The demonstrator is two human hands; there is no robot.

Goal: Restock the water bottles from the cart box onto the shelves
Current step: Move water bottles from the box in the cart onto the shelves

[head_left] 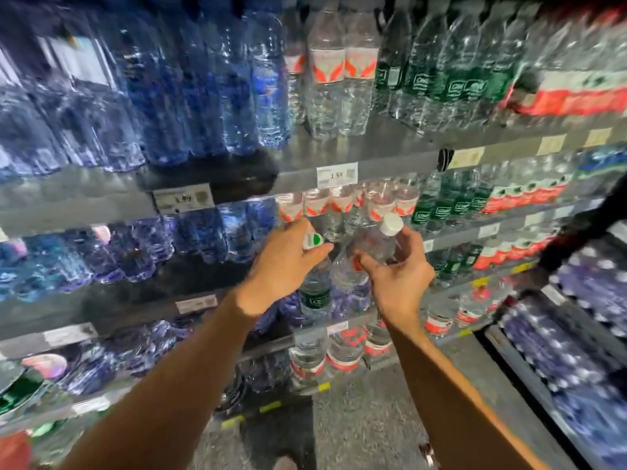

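Two water bottles were held before the middle shelf: the left hand gripped the green-capped bottle at its neck, and the right hand held the white-capped bottle by its body. Both bottles were likely full, heavy and thin-walled, so the stiffer neck or shoulder was the better grip.

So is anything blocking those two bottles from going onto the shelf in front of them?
Partly. The left hand holds a green-label bottle, the right hand a white-capped bottle. Red-label bottles already fill the shelf directly behind them; whether a free gap remains is hidden by the hands.

Bottles on shelf
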